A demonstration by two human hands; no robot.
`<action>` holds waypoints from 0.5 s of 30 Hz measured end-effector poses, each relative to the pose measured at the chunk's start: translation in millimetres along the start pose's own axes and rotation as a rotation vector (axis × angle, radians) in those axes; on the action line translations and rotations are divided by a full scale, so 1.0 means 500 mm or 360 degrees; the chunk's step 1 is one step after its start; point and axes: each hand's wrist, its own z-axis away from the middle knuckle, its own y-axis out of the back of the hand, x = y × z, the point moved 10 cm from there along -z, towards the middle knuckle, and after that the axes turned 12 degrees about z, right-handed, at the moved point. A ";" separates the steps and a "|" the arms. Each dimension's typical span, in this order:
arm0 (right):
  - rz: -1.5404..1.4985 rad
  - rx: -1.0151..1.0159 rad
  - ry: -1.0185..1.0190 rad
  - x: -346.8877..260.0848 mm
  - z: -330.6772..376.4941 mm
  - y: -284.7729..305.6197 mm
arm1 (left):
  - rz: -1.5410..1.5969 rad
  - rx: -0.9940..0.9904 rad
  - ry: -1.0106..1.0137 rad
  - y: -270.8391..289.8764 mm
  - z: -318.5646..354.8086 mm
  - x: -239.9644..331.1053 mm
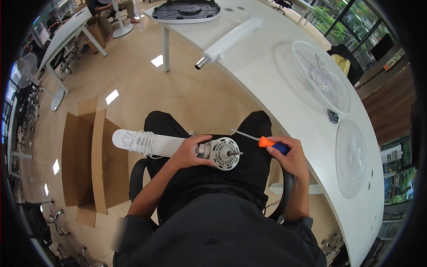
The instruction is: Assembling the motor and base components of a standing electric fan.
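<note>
Across my lap lies a white fan body (167, 146), its cord (143, 143) coiled around the far left part. At its right end is a round slotted motor housing (224, 154) with a metal shaft pointing right. My left hand (187, 153) is closed around the neck just left of the motor. In my right hand (289, 155) is a screwdriver (267, 142) with an orange and dark blue handle. Its metal tip points up and left, above the motor and apart from it.
An open cardboard box (100, 160) stands on the floor at my left. The white table (275, 84) curves along my right, bearing a white stand pole (231, 38), a round black-and-white base (186, 10), a fan grille with blades (321, 76), another grille (351, 159) and a small dark part (332, 116).
</note>
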 end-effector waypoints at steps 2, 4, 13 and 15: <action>0.0040 0.0029 -0.0015 0.031 0.011 0.022 | -0.0242 -0.0021 -0.0063 -0.027 0.004 0.025; 0.0005 0.0000 -0.0096 0.056 0.023 0.032 | -0.0544 -0.0060 -0.0064 -0.046 0.005 0.027; -0.0030 -0.0067 -0.0151 0.100 0.025 0.016 | -0.0390 -0.0222 0.0042 -0.055 -0.007 0.010; -0.0028 -0.0071 -0.0169 0.100 0.021 0.011 | -0.0439 -0.0206 0.0046 -0.056 -0.011 0.010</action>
